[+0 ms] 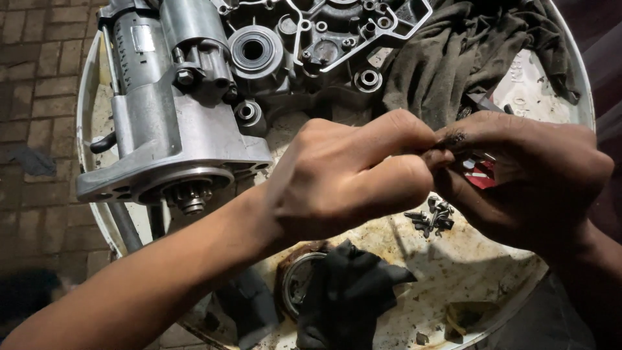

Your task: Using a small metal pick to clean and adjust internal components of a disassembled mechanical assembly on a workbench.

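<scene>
Closest to us, our left forearm crosses the view from the lower left, and our left hand (343, 175) meets our right hand (525, 175) above a round, stained white tray (453, 272). Both hands are curled tight, fingertips pinched together on a small dark part (447, 152) held between them; it is too small and too covered to name. We hold it up over the tray, likely so anything dropped lands there.

Just below the hands lies a little heap of screws (433, 217), gathered in one spot on the tray. Nearer the lower edge, a black rag (346, 291) drapes over a metal ring (295, 279).

Farther off, a grey starter motor (168, 116) lies on its side at the tray's left, its pinion gear (191, 198) facing us. Behind it sits a grey engine casing (311, 45) with open bearing holes. A dark cloth (466, 52) is bunched at the far right. Brick paving (32, 97) shows beyond the tray.
</scene>
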